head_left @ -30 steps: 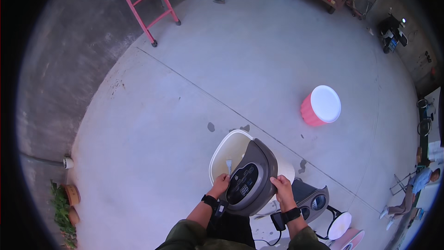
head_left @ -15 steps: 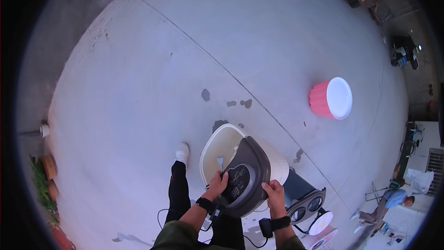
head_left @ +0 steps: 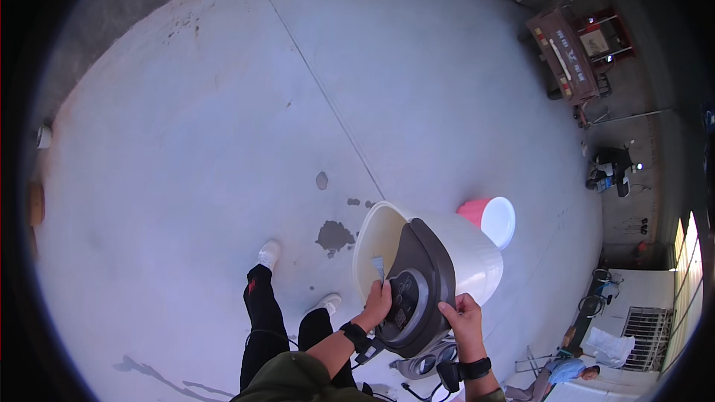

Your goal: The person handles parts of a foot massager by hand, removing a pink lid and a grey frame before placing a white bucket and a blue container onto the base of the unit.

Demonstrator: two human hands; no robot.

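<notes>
We see a cream tub [head_left: 477, 257] in front of the person's body, tilted, with its open mouth toward the upper left and its base toward the right. On its near side it carries a dark grey control panel [head_left: 433, 262]. Our left hand [head_left: 377, 304] is at the mouth, beside the panel; its fingers are closed around a small pale brush-like piece [head_left: 378, 266], whose upper end shows against the inner wall. Our right hand [head_left: 465, 318] has the thumb pressed on the panel's right edge and the fingers curled, so we hold this edge tightly. Past the base we see a pink bucket [head_left: 473, 210] on the concrete floor [head_left: 201, 164]; from here we cannot tell whether they touch. Near the tub's mouth there is a dark wet patch [head_left: 334, 236].
</notes>
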